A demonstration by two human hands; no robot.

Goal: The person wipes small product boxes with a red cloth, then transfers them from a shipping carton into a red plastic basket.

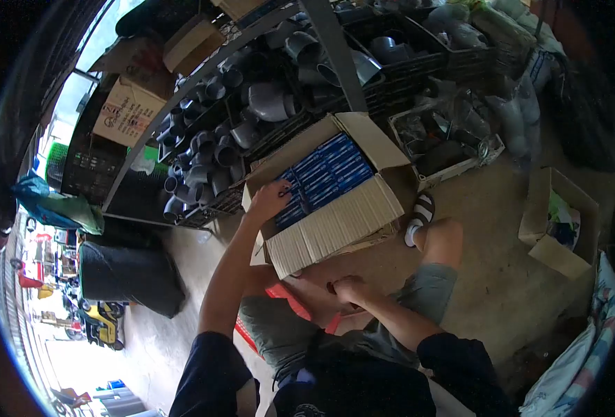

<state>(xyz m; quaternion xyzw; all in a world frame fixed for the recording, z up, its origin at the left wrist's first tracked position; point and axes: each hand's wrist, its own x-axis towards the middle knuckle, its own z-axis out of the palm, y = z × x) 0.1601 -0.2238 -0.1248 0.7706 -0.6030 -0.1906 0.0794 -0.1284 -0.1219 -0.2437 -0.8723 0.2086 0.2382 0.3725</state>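
An open cardboard box (352, 215) stands on the floor in front of me, packed with rows of small blue boxes (325, 174). My left hand (269, 200) reaches into its left end and rests on the blue boxes there; whether it grips one I cannot tell. My right hand (347, 288) lies closed on my thigh, near a red stool (290, 299) under me, with nothing visible in it. My knee and a sandalled foot (422, 212) are just right of the box.
A metal rack holds black crates of grey pipe fittings (252, 104) behind the box. A smaller open carton (557, 222) sits at right, a white tray of bagged parts (453, 142) at back, a black sack (130, 274) at left.
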